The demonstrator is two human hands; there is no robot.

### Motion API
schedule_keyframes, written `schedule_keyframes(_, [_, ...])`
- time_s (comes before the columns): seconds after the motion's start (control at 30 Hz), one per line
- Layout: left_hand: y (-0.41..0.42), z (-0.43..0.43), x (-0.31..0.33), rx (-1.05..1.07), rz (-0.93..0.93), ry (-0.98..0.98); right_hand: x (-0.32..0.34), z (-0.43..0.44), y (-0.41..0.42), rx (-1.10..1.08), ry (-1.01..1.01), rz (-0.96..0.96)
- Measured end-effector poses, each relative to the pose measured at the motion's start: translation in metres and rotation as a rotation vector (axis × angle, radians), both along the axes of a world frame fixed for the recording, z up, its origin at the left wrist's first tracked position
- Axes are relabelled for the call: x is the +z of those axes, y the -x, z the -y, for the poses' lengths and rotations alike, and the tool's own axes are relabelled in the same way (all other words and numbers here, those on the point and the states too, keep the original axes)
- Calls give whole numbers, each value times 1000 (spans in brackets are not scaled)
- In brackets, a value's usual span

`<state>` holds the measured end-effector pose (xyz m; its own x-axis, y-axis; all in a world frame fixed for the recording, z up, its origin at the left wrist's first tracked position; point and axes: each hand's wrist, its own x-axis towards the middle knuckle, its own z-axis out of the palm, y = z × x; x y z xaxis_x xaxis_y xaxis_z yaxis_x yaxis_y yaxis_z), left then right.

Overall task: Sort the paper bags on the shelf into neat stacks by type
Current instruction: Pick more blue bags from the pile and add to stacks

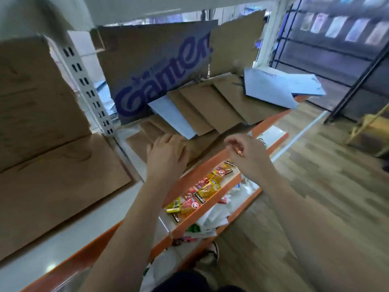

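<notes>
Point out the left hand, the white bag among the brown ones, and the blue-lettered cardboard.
left hand [166, 157]: head view, its back.
white bag [173, 118]: head view, its flat face.
blue-lettered cardboard [155, 68]: head view, its middle.

Head camera looks steeply down, close over the shelf [210, 162].

Brown bags [210, 106]: kraft paper, matt, faintly fibrous.
White bag [174, 116]: smooth matt paper.
Pale bags [280, 85]: smooth paper with a slight sheen.
Backing panel [155, 66]: brown cardboard, matt, printed with purple lettering.
Boxes [37, 91]: plain brown cardboard, matt, creased in places.
Shelf upright [88, 89]: white painted metal, slotted, smooth.
Shelf edge [202, 165]: orange, smooth, semi-gloss; material unclear.
Snack packets [202, 190]: glossy plastic film.
Lower-shelf bags [214, 213]: thin white plastic, crumpled.
Floor [315, 165]: wood-grain boards, satin finish.
Rack [357, 66]: black metal bars, matt.
</notes>
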<state>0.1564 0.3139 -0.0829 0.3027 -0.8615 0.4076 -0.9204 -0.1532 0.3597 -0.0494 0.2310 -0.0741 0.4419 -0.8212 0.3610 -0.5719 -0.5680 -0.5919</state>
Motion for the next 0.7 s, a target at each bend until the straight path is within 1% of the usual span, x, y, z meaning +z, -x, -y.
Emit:
schedule_keyframes(0.1, [16, 53, 1, -13, -28, 58, 3, 49, 16, -55, 24, -12])
schedule_keyframes(0.23, [34, 126, 4, -55, -70, 64, 11, 118, 38, -72, 57, -69])
schedule_keyframes(0.33, [46, 179, 11, -86, -54, 69, 16, 167, 54, -121, 17, -37])
schedule_keyframes(0.4, [53, 212, 15, -135, -62, 44, 15, 196, 63, -146, 25, -30])
schedule_keyframes(0.5, [67, 249, 16, -192, -96, 73, 12, 235, 77, -167, 28, 2])
schedule_keyframes(0.6, [81, 278, 14, -183, -108, 59, 5, 271, 90, -178, -7, 16])
schedule_keyframes(0.7, [96, 305, 15, -136, -95, 27, -4, 306, 109, -194, -32, 75])
